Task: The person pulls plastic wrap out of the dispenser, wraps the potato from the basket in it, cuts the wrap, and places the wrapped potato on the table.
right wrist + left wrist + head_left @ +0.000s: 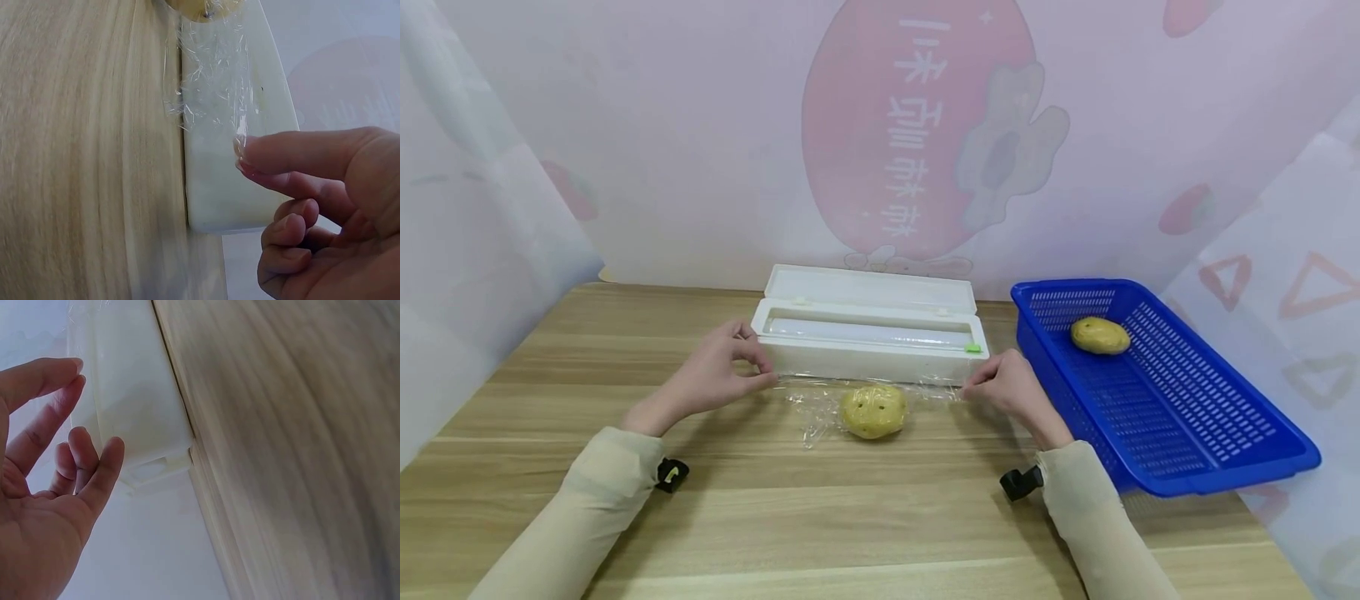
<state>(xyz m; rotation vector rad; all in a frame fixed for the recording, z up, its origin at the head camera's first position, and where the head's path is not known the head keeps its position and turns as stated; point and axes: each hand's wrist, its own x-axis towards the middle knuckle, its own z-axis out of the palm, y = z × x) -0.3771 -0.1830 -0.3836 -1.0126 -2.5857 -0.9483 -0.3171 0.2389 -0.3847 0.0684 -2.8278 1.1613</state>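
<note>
A potato [874, 411] sits near the middle of the table, with clear cling film [816, 412] over it and spread out to both sides. My left hand [730, 371], left of the potato, pinches one end of the film between thumb and forefinger; its other fingers are loosely bent. On the other side, my right hand [1009, 385] pinches the opposite end, and the crumpled cling film [215, 75] runs from those fingertips to the potato in the right wrist view. Just behind the potato stands a white cling film box [872, 360], lid up, with a roll inside.
A blue plastic basket [1247, 479] stands at the right with a second potato [1100, 335] in it. The box's raised lid [868, 289] leans toward the printed backdrop [700, 150]. A green slider [973, 348] sits at the box's right end. Wooden tabletop [850, 525] lies in front.
</note>
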